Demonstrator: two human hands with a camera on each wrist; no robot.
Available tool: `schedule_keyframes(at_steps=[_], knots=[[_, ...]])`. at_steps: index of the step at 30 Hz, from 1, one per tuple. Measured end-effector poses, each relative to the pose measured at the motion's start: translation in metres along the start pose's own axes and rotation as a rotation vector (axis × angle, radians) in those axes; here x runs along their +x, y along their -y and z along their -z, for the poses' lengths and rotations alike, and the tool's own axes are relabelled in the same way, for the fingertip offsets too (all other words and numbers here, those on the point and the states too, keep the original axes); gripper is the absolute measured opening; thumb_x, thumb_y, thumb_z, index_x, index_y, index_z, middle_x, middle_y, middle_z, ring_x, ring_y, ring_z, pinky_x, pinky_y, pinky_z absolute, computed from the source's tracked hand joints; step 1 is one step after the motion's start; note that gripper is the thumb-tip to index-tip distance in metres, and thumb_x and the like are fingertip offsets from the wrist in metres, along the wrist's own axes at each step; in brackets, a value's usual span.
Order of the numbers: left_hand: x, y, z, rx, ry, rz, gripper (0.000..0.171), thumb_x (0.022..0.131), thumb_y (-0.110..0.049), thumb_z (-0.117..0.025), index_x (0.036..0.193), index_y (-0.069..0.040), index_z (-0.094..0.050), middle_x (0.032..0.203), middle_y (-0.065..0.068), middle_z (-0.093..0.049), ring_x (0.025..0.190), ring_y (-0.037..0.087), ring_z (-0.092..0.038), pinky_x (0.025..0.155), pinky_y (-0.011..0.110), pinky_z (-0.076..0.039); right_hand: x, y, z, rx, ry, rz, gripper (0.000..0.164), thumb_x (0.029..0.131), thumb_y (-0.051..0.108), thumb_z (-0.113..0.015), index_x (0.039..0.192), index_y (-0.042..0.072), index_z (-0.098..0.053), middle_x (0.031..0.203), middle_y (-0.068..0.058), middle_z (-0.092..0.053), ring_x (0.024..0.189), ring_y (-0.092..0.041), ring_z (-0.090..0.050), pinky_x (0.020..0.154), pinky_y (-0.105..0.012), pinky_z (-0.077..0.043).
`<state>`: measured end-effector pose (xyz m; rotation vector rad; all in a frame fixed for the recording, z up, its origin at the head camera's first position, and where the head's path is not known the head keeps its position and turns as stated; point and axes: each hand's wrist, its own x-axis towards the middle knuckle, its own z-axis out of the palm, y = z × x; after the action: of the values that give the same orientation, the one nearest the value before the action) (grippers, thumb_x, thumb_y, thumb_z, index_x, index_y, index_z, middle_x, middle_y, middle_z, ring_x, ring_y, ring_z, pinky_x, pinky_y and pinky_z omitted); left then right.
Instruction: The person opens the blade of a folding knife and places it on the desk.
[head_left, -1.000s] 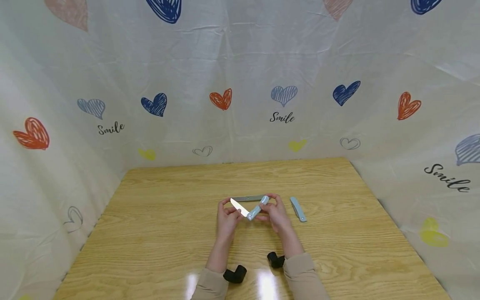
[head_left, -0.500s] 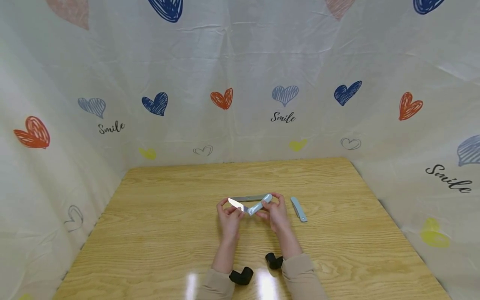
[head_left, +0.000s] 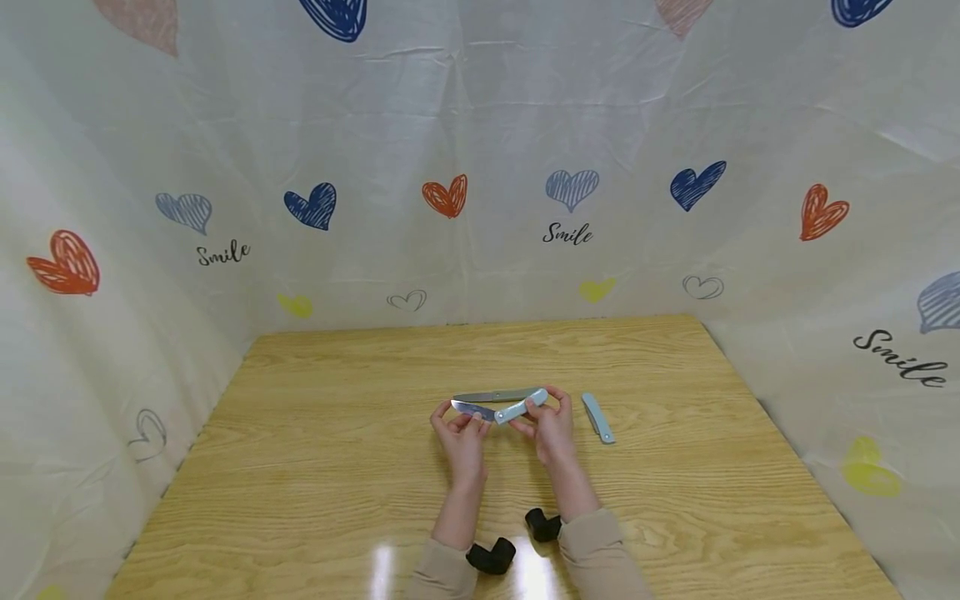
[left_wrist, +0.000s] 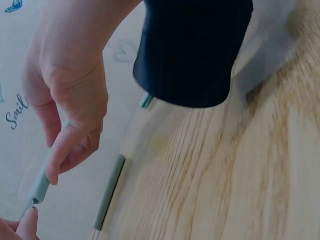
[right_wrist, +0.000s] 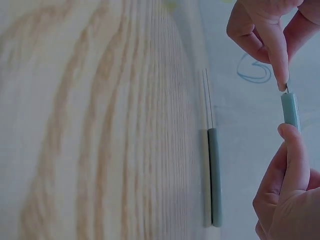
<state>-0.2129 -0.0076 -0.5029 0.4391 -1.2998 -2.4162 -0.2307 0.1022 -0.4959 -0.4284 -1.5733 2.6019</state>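
Note:
A folding knife (head_left: 517, 411) with a light blue handle is held up between both hands, over the middle of the table. My left hand (head_left: 463, 450) pinches its shiny blade (head_left: 471, 409) between thumb and fingers. The handle is gripped by my right hand (head_left: 555, 433), thumb along its near side. Blade and handle form a wide, shallow V. In the right wrist view the left thumb (right_wrist: 280, 75) presses the blade close to the light blue handle (right_wrist: 290, 110). Just behind the hands, a second knife (head_left: 497, 397) with a grey-green handle lies unfolded on the table.
A folded light blue knife (head_left: 597, 419) lies to the right of my right hand. The wooden table (head_left: 315, 458) ends at a white curtain (head_left: 495, 125) printed with hearts. Black wrist cameras (head_left: 491, 556) sit by both forearms.
The blade has swung outward from the handle, so the angle between them has widened from roughly a right angle to nearly straight. The left wrist has shifted slightly right; both knives on the table stay put.

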Motion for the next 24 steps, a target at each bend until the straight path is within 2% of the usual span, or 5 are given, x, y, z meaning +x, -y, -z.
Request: schedule_keyframes(at_steps=[3,6,10,17,24], knots=[[-0.0012,0.0010,-0.0010,-0.005,-0.014,-0.008,0.055,0.088,0.020,-0.049,0.133,0.001,-0.025,0.094,0.014,-0.044,0.084,0.018,-0.057,0.078,0.029,-0.058,-0.0021,-0.0008,-0.0010,0.020,-0.005,0.002,0.045,0.099,-0.008,-0.042,0.137,-0.001,-0.018,0.115,-0.027,-0.044,0.087,-0.024,-0.062,0.072,-0.032,-0.059],[-0.0020,0.0019,-0.0019,-0.011,-0.024,-0.018,0.055,0.089,0.019,-0.049,0.134,0.001,-0.024,0.094,0.013,-0.044,0.083,0.017,-0.056,0.078,0.027,-0.057,-0.0031,-0.0016,-0.0022,0.041,-0.016,0.000,0.043,0.100,-0.007,-0.040,0.136,0.000,-0.018,0.116,-0.026,-0.043,0.087,-0.023,-0.061,0.074,-0.033,-0.059],[-0.0027,0.0040,-0.0018,-0.036,-0.042,-0.020,0.056,0.089,0.019,-0.049,0.134,0.001,-0.023,0.097,0.016,-0.042,0.086,0.020,-0.055,0.080,0.030,-0.057,-0.0028,-0.0032,-0.0036,0.072,-0.037,-0.005,0.040,0.100,-0.007,-0.040,0.134,0.001,-0.019,0.114,-0.020,-0.042,0.087,-0.022,-0.060,0.074,-0.035,-0.059],[-0.0049,0.0059,-0.0041,-0.072,-0.074,-0.015,0.055,0.089,0.019,-0.048,0.133,0.000,-0.021,0.103,0.021,-0.041,0.091,0.026,-0.053,0.080,0.033,-0.057,-0.0027,-0.0062,-0.0045,0.122,-0.056,-0.019,0.043,0.100,-0.007,-0.038,0.137,-0.001,-0.015,0.131,-0.026,-0.032,0.094,-0.026,-0.056,0.077,-0.038,-0.059],[-0.0073,0.0057,-0.0065,-0.089,-0.098,-0.018,0.055,0.089,0.019,-0.048,0.132,-0.001,-0.021,0.102,0.021,-0.041,0.091,0.024,-0.051,0.084,0.036,-0.057,-0.0036,-0.0073,-0.0047,0.144,-0.061,-0.033,0.047,0.100,-0.007,-0.037,0.139,-0.002,-0.011,0.134,-0.027,-0.029,0.090,-0.021,-0.056,0.077,-0.037,-0.059]])
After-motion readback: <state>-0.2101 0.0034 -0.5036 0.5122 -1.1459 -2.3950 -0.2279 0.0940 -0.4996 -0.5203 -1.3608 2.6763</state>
